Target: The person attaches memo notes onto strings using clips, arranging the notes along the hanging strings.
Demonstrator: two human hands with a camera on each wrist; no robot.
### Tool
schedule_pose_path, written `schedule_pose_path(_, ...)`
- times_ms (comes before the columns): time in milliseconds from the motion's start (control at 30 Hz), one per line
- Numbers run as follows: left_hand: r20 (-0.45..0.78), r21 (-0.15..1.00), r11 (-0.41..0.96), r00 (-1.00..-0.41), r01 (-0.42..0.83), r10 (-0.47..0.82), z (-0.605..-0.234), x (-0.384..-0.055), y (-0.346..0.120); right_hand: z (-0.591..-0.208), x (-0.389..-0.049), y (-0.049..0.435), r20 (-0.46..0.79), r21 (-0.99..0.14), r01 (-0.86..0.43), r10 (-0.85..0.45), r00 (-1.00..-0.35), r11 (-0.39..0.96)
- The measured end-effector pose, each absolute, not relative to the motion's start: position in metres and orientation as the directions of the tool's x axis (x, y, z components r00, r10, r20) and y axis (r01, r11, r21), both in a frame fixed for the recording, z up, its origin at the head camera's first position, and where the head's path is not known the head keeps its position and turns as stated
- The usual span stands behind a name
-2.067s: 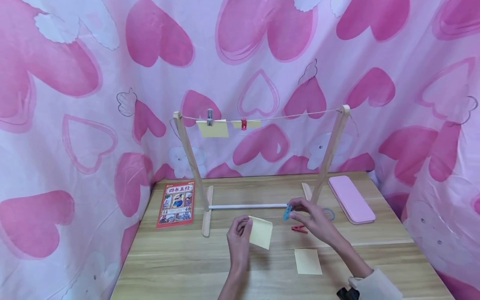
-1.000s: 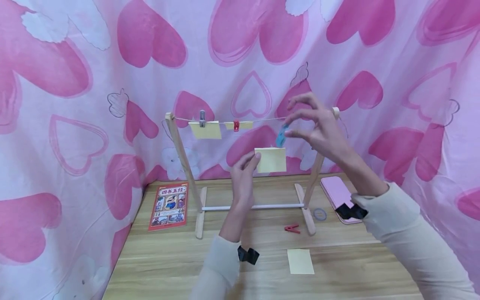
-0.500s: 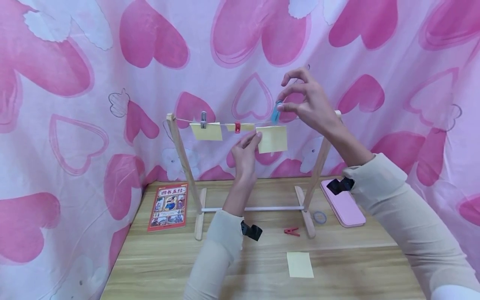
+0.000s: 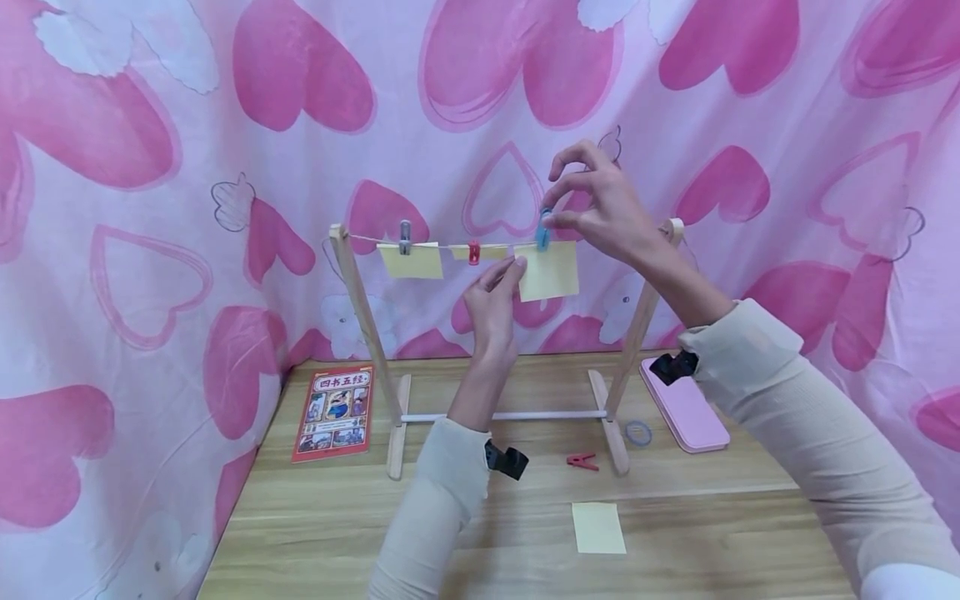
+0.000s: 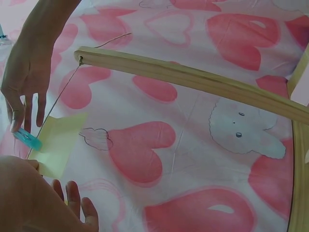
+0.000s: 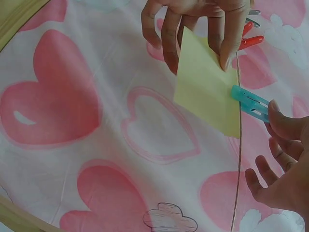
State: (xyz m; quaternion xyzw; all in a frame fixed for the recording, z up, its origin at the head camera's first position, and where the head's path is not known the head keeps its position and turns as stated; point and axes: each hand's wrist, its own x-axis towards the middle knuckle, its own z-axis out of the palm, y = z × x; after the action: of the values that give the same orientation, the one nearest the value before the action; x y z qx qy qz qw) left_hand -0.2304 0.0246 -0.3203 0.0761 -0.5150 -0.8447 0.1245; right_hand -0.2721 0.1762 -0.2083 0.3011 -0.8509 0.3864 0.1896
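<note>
My left hand (image 4: 491, 308) pinches the left edge of a yellow sticky note (image 4: 551, 273) up at the string (image 6: 238, 183). With thumb and index finger, my right hand (image 4: 607, 200) pinches a blue clothespin (image 4: 543, 233) from above. In the right wrist view the clothespin's tip (image 6: 236, 93) lies over the note's top edge and the string. Further left on the string, a grey clothespin (image 4: 405, 237) holds one yellow note (image 4: 420, 263), and a red clothespin (image 4: 474, 252) holds another note (image 4: 493, 251), partly hidden.
The string runs between two wooden posts (image 4: 367, 325) joined low by a white rod (image 4: 551, 415). On the table (image 4: 315, 533) lie a red clothespin (image 4: 582, 462), a yellow note (image 4: 598, 528), a roll of tape (image 4: 638, 432), a pink case (image 4: 686, 412) and a comic book (image 4: 333, 413).
Both hands rose from near the table to the string, carrying the note and the blue clothespin. The clothespin then came left and down onto the note's top edge.
</note>
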Motion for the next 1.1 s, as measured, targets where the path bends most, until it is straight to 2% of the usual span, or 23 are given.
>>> schedule_pose_path(233,0.024,0.892,-0.426,-0.957,0.15,-0.288,-0.319,-0.23,0.024,-0.211,-0.274,0.176,0.51,-0.538,-0.65,-0.406,-0.758,0.537)
schedule_pose_path(567,0.045,0.902,-0.398,-0.953,0.167,-0.299,-0.318,-0.23,0.022,-0.208,-0.27,0.18,0.416,-0.539,-0.59,-0.42,-0.807,0.601)
schedule_pose_path(1100,0.034,0.936,-0.33,-0.967,0.119,-0.254,-0.328,-0.228,0.023,-0.215,-0.269,0.185,0.433,-0.501,-0.648,-0.482,-0.762,0.574)
